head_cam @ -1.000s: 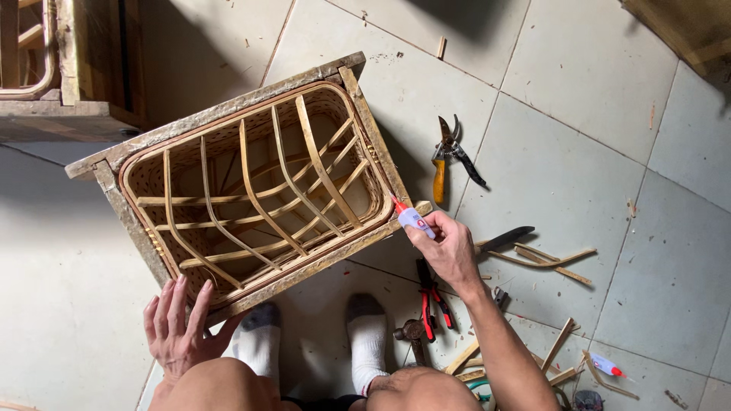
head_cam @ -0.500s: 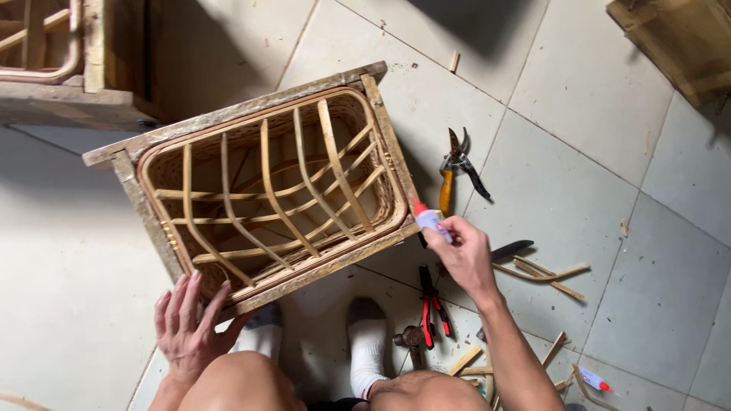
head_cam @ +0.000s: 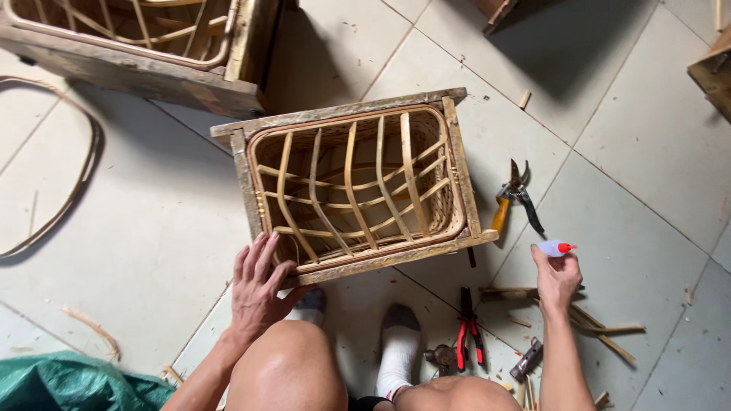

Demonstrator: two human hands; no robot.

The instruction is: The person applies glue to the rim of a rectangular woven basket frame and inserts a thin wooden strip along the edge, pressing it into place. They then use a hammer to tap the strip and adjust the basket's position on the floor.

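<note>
A wooden frame with a woven rattan basket (head_cam: 354, 190) inside it stands on the tiled floor in front of my knees. My left hand (head_cam: 259, 285) rests flat on its near left corner. To the right of the frame, my right hand (head_cam: 557, 275) holds a small glue bottle (head_cam: 554, 247) with a red cap, away from the wood. My socked feet (head_cam: 396, 346) sit just below the frame.
Pruning shears (head_cam: 514, 199) with a yellow handle lie right of the frame. Red-handled pliers (head_cam: 468, 331), a hammer head (head_cam: 442, 356) and rattan scraps (head_cam: 601, 323) lie near my right leg. Another rattan frame (head_cam: 145, 46) stands top left, a loose cane loop (head_cam: 57, 190) at left, green sheet (head_cam: 68, 384) bottom left.
My right hand with the glue bottle has pulled away from the frame's right corner toward the right. My left hand has moved up onto the frame's near left corner. The view shifted left.
</note>
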